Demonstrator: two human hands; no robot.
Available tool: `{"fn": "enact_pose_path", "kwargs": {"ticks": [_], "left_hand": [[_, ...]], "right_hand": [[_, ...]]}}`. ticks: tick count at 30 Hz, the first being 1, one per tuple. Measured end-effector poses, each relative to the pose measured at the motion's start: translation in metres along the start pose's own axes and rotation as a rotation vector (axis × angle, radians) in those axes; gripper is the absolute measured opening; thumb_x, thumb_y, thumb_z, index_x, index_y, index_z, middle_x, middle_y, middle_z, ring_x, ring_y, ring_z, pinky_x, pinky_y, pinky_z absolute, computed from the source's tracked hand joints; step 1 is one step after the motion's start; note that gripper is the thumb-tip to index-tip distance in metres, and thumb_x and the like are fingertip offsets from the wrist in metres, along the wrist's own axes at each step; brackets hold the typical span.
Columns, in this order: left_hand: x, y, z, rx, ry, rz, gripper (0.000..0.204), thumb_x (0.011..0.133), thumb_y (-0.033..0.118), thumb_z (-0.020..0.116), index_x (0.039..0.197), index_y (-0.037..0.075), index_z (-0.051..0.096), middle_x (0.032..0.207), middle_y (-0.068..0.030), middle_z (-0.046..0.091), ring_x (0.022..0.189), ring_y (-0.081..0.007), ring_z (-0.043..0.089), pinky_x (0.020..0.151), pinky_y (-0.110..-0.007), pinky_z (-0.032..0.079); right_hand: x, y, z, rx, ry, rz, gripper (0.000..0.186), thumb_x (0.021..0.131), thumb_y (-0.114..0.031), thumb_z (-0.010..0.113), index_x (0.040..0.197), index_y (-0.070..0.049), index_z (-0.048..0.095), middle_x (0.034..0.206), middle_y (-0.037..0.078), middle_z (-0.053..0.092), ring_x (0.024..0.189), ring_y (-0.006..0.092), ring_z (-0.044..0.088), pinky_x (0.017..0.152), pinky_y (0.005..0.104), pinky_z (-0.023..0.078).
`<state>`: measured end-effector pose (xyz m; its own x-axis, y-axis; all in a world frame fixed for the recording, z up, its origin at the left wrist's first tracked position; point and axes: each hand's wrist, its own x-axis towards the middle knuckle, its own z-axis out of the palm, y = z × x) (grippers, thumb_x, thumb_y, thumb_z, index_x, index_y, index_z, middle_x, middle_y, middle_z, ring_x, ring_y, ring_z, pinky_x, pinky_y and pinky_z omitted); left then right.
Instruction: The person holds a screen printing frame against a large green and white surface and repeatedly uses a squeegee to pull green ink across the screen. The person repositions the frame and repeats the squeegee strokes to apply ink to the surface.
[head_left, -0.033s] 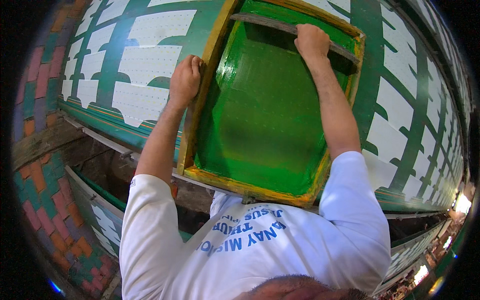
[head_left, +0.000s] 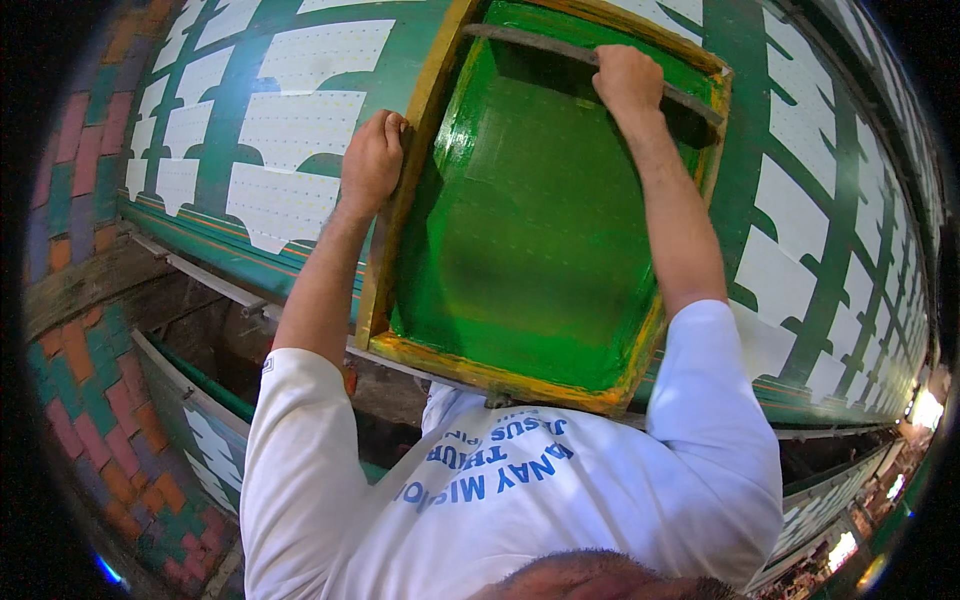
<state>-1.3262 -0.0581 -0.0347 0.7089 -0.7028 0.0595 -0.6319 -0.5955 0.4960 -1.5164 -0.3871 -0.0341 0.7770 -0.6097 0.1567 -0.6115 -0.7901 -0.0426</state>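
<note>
In front of me a screen-printing frame (head_left: 408,190) with yellow-stained wooden sides lies on the green table; its mesh (head_left: 540,220) is coated with wet green ink. My left hand (head_left: 375,155) is closed at the frame's left side, fingers curled against the wood. Near the far end of the mesh, my right hand (head_left: 630,85) is wrapped round the top of a long, dark squeegee (head_left: 540,42), which stands crosswise inside the frame. The squeegee's blade edge is hard to make out against the ink. What lies under the screen is hidden.
White cut pieces with small dots (head_left: 300,120) lie in rows on the green table (head_left: 215,130) to the left. More white pieces (head_left: 785,245) cover it on the right. A metal rail (head_left: 215,285) runs along the near edge. Coloured paving bricks (head_left: 85,400) show below left.
</note>
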Motion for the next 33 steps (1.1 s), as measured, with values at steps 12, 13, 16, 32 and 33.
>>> {"fn": "enact_pose_path", "kwargs": {"ticks": [12,13,16,32,33], "left_hand": [[0.007,-0.004,0.004,0.006,0.013,0.008,0.039,0.112,0.031,0.040,0.109,0.003,0.066,0.105,-0.0225,0.070,0.102,-0.0448,0.064,0.088,-0.051,0.049],[0.006,-0.003,0.004,0.013,0.012,0.005,0.038,0.111,0.031,0.040,0.109,0.004,0.066,0.104,-0.0221,0.069,0.102,-0.0443,0.064,0.087,-0.052,0.050],[0.005,-0.003,0.004,0.001,0.013,0.022,0.036,0.111,0.030,0.040,0.109,0.005,0.066,0.103,-0.0217,0.070,0.102,-0.0439,0.064,0.086,-0.053,0.050],[0.015,-0.016,0.012,0.022,0.011,0.138,0.043,0.109,0.038,0.041,0.112,0.003,0.066,0.104,-0.0275,0.071,0.100,-0.0503,0.065,0.084,-0.059,0.051],[0.016,-0.016,0.012,0.046,-0.014,0.122,0.043,0.109,0.039,0.040,0.113,0.003,0.065,0.104,-0.0277,0.071,0.100,-0.0503,0.065,0.085,-0.060,0.051]], "right_hand": [[0.062,0.052,0.007,-0.087,0.015,0.019,0.024,0.090,-0.024,0.077,0.112,-0.015,0.079,0.103,0.015,0.078,0.094,0.0357,0.076,0.083,0.0528,0.062],[0.063,0.055,0.008,-0.080,0.045,0.022,0.021,0.087,-0.021,0.074,0.105,-0.013,0.080,0.100,0.017,0.077,0.093,0.0370,0.075,0.082,0.0521,0.061],[0.058,0.052,0.004,-0.084,0.072,0.058,0.014,0.079,-0.013,0.069,0.088,-0.008,0.080,0.091,0.019,0.076,0.092,0.0387,0.074,0.080,0.0493,0.060],[-0.187,-0.106,-0.040,0.017,-0.060,0.530,0.011,0.083,-0.017,0.078,0.085,-0.007,0.081,0.082,0.017,0.076,0.078,0.0338,0.077,0.066,0.0467,0.062],[-0.207,-0.118,-0.046,0.016,-0.088,0.566,0.011,0.083,-0.017,0.078,0.085,-0.007,0.080,0.081,0.017,0.076,0.078,0.0338,0.077,0.066,0.0470,0.062]]}}
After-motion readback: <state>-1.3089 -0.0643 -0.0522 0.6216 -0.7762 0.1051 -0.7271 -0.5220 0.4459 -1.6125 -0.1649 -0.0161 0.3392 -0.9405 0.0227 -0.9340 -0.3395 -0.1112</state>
